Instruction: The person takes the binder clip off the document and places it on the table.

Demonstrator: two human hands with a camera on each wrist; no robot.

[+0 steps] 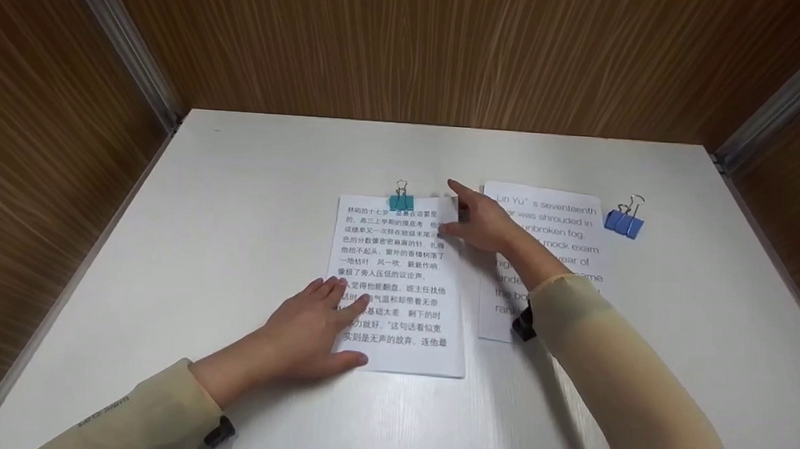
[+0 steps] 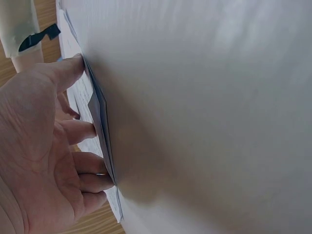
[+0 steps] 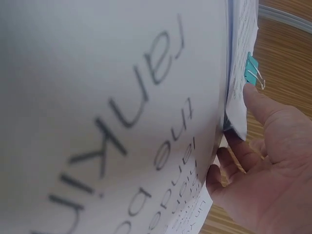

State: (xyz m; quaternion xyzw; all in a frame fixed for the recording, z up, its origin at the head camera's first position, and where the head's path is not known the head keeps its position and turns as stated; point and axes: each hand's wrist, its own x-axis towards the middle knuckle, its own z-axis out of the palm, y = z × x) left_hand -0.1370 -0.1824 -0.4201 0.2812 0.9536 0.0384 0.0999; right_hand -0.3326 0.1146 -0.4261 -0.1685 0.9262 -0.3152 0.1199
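A stack of printed sheets (image 1: 393, 357) with Chinese text lies in the middle of the table, a teal binder clip (image 1: 401, 202) gripping its top edge. My left hand (image 1: 312, 333) rests on the stack's left side, fingers spread over the page and thumb near the lower edge. In the left wrist view the sheet edges (image 2: 100, 114) bulge apart slightly between thumb and fingers. My right hand (image 1: 486, 222) is at the stack's top right corner. Its thumb (image 3: 258, 100) lies on the page, and a fingertip goes under the slightly lifted corner, pinching it.
Beside the stack on the right lies another set of sheets (image 1: 545, 198) with English text, partly covered by my right forearm. A blue binder clip (image 1: 624, 223) stands at its upper right. Wood-grain panels (image 1: 409, 54) wall the white table (image 1: 266, 156) at back and sides.
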